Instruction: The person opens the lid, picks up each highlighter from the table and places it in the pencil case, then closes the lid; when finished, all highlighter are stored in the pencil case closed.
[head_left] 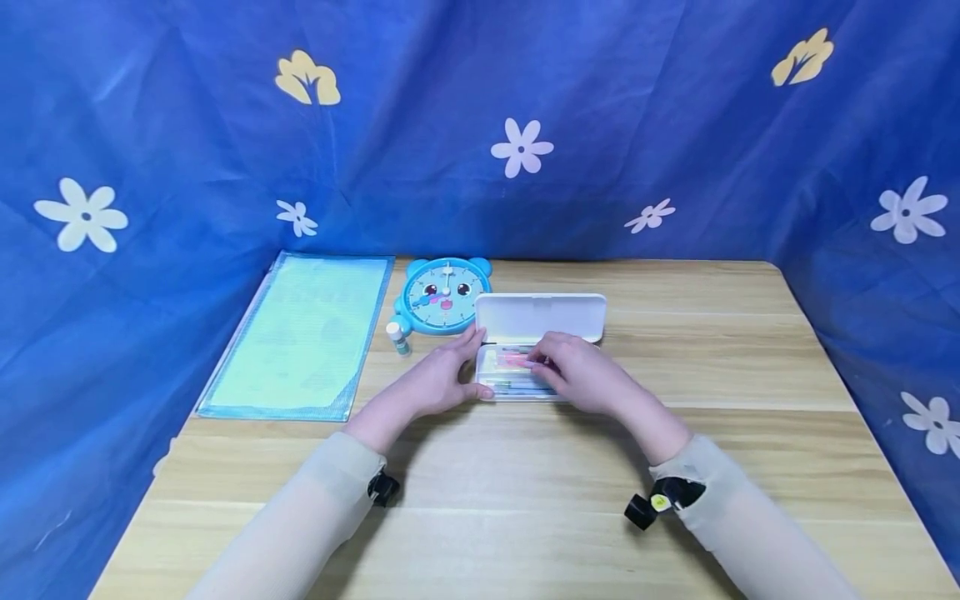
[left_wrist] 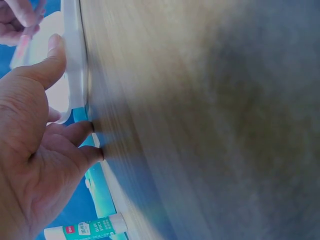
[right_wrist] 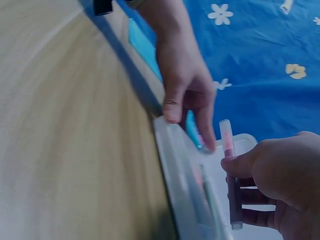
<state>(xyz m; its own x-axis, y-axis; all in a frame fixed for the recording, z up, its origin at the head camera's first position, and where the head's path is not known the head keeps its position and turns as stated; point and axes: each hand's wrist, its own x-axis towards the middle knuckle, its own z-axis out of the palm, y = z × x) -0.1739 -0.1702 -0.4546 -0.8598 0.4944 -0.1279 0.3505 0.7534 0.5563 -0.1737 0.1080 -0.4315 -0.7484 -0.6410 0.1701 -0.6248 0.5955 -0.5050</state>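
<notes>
An open white pencil case (head_left: 540,315) sits near the back middle of the table, its lid raised toward the back. My left hand (head_left: 448,373) holds the case's left end, thumb at the front wall and index finger at the back. Over the case, my right hand (head_left: 583,373) pinches a slim marker (right_wrist: 234,195) with a clear, pinkish end and a darker barrel. The marker is tilted above the tray in the head view and in front of the lid in the right wrist view. Several pens (head_left: 517,385) lie inside the case, partly hidden by the right hand.
Behind and left of the case lies a blue toy clock (head_left: 447,310) with a cartoon face. A glue stick (head_left: 399,340) stands beside it. Farther left is a blue-edged mesh document pouch (head_left: 296,342). A blue flowered curtain (head_left: 420,167) borders the wooden table (head_left: 510,517).
</notes>
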